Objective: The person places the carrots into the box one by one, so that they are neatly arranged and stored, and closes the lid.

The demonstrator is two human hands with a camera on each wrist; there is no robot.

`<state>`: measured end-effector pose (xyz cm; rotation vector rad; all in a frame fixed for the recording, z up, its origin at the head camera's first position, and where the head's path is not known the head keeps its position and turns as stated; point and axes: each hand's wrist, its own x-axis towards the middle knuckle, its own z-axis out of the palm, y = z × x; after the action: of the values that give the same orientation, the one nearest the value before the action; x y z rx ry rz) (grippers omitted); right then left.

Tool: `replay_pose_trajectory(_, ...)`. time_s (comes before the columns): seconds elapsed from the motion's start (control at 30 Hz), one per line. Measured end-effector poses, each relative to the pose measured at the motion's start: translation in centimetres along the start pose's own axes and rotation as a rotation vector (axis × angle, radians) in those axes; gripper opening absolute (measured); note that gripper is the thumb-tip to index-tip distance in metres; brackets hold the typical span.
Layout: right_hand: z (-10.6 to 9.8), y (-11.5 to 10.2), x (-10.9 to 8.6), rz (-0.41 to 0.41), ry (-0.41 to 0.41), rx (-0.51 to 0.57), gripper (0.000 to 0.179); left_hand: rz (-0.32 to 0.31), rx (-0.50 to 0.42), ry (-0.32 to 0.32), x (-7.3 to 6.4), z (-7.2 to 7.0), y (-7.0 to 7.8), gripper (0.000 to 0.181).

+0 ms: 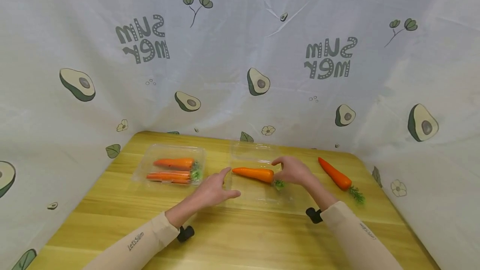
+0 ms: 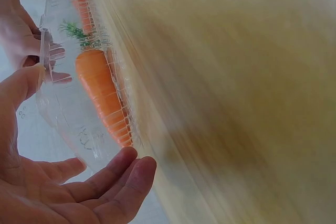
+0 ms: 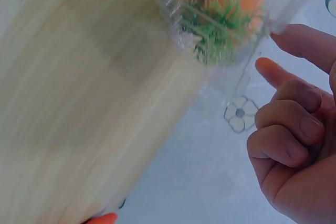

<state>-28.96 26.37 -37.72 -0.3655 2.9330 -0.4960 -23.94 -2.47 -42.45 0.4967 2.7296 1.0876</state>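
Observation:
In the head view, an orange carrot (image 1: 254, 173) with green leaves lies in a clear plastic box (image 1: 258, 200), whose lid (image 1: 250, 151) is folded open at the back. My left hand (image 1: 214, 189) is at the box's left side, fingers spread and holding nothing. In the left wrist view its thumb (image 2: 26, 82) is close to the box's edge; contact is unclear. My right hand (image 1: 294, 171) is at the box's right end, beside the carrot's leaves (image 3: 223, 30). In the right wrist view its thumb and index finger stand apart, the other fingers curled, nothing between them.
To the left, another clear plastic box (image 1: 170, 152) contains carrots (image 1: 174, 163). A loose carrot (image 1: 335, 174) with leaves lies on the wooden table (image 1: 243, 241) at right. A printed curtain (image 1: 225, 53) hangs behind the table and along its sides.

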Motion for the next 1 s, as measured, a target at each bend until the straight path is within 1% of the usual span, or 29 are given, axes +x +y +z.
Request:
replay_pose_trajectory(0.17, -1.2, 1.6, -1.2, -0.019, 0.052, 0.085, 0.044, 0.003, 0.003, 0.006, -0.1, 0.0, 0.1, 0.091)
replay_pose_trajectory(0.3, -2.2, 3.1, -2.4, 0.002, 0.082, 0.153, 0.046, 0.012, -0.003, 0.01, -0.1, 0.0, 0.1, 0.091)
replay_pose_trajectory(0.43, -2.9, 5.1, -3.6, 0.021, 0.117, 0.212, 0.049, 0.013, -0.007, 0.008, -0.2, 0.0, 0.1, 0.091)
replay_pose_trajectory(0.57, -3.4, 7.2, -4.7, 0.052, 0.124, 0.298, 0.053, 0.006, -0.009, 0.006, -0.3, 0.0, 0.2, 0.091)
replay_pose_trajectory(0.63, -3.7, 8.1, -5.1, 0.075, 0.128, 0.321, 0.055, 0.004, -0.007, 0.005, -0.3, 0.0, 0.2, 0.091)
replay_pose_trajectory(0.73, -4.1, 9.3, -5.8, 0.123, 0.143, 0.318, 0.059, 0.003, 0.0, 0.007, -0.3, 0.0, 0.2, 0.091)
replay_pose_trajectory(0.9, -4.6, 11.3, -6.8, 0.192, 0.156, 0.261, 0.068, -0.003, -0.001, 0.011, -0.4, 0.0, 0.3, 0.091)
replay_pose_trajectory(1.0, -4.7, 12.5, -7.2, 0.227, 0.171, 0.272, 0.073, -0.004, -0.006, 0.011, -0.4, 0.0, 0.4, 0.09)
